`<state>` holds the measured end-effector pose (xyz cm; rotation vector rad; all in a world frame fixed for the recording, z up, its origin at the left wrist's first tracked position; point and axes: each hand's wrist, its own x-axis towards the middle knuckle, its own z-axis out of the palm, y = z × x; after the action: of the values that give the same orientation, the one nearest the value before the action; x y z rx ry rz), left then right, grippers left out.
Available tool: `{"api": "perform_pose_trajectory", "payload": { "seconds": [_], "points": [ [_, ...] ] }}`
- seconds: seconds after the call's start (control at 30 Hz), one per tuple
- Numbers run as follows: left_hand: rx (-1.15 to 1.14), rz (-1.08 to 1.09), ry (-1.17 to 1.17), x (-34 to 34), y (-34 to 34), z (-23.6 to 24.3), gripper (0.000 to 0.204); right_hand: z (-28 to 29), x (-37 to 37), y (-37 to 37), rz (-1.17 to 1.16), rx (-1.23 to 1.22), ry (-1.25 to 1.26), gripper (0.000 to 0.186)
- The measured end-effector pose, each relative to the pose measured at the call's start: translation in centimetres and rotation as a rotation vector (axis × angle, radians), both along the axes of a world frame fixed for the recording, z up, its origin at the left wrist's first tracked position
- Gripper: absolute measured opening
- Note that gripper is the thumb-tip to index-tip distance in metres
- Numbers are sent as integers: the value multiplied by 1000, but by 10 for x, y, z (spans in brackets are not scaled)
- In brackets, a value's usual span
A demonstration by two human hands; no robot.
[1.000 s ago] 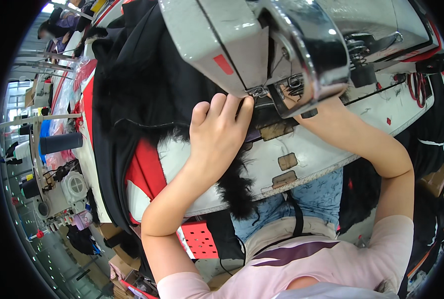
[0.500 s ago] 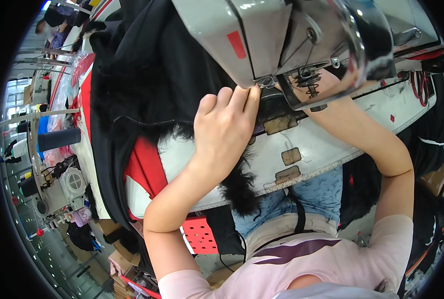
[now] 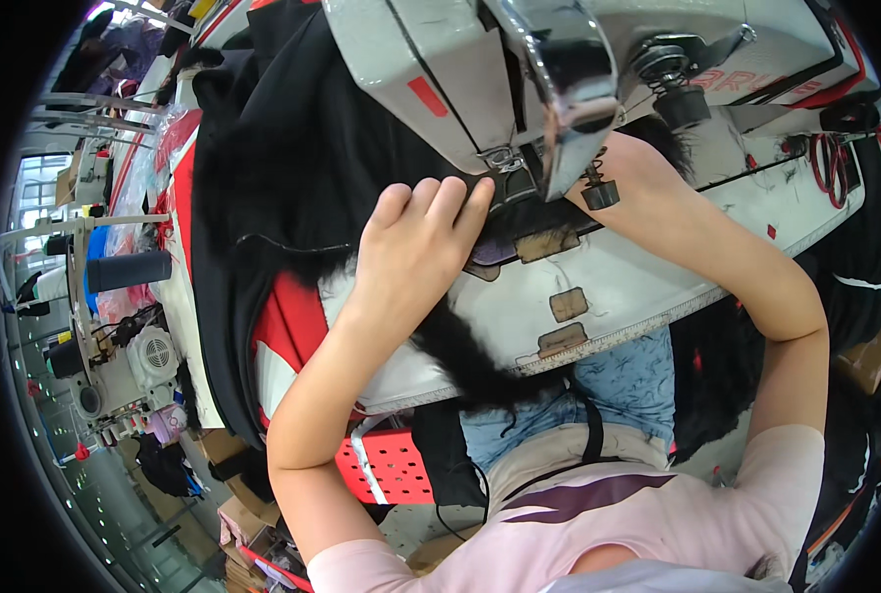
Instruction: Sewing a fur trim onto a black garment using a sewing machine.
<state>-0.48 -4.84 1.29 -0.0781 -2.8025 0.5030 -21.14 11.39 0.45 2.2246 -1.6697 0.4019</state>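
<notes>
Fabric point(image 3: 272, 148), black and loosely folded, fills the upper left of the frame and runs toward the stitching area of the sewing machine point(image 3: 401, 79) at upper centre. A black fur strip point(image 3: 475, 371) shows below the left hand point(image 3: 416, 237) and hangs over the near edge at lower centre. That hand lies back up near the centre, its fingers close together, slightly fanned and bent down onto the cloth; the thumb is hidden, so whether they pinch it I cannot tell. The right hand point(image 3: 630, 176), right of centre, goes partly behind the chrome guard point(image 3: 564, 79), and its fingers are out of sight, their state unknown. The work looks partway along: a pale, seam-like line point(image 3: 297, 251) crosses the black material at left, while the hanging fur end seems loose; how much is sewn between them is hidden. Beneath everything spreads the white surface point(image 3: 638, 267), with a red perforated panel point(image 3: 401, 465) under it at lower centre-left and a pale housing with a round grille point(image 3: 154, 366) at far left
</notes>
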Motion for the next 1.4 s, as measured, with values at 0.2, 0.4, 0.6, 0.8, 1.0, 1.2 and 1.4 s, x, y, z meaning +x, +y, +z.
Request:
{"api": "perform_pose_trajectory", "payload": {
  "seconds": [0.2, 0.4, 0.6, 0.8, 1.0, 1.2, 1.4],
  "points": [
    [220, -127, 6, -14, -7, 12, 31, -2, 2, 5, 2, -1, -93, 5],
    [206, -22, 31, -11, -2, 5, 34, 14, 23, 13, -79, 71, -198, 9],
    [183, -12, 0, -14, 3, 2, 44, 20, 25, 18, -155, 152, 48, 13],
    [250, 26, 27, -16, 6, -2, 34, 13, 23, 15, -159, 123, 101, 8],
    [250, 113, -14, -20, 7, 6, 17, 14, 4, 7, -38, 35, 109, 5],
    [176, 128, -10, -14, 12, 0, 20, -4, -6, 2, -15, 80, 36, 7],
    [171, 134, -33, -15, 11, 3, 28, 3, 1, 4, -127, 235, -120, 8]
  ]
}}
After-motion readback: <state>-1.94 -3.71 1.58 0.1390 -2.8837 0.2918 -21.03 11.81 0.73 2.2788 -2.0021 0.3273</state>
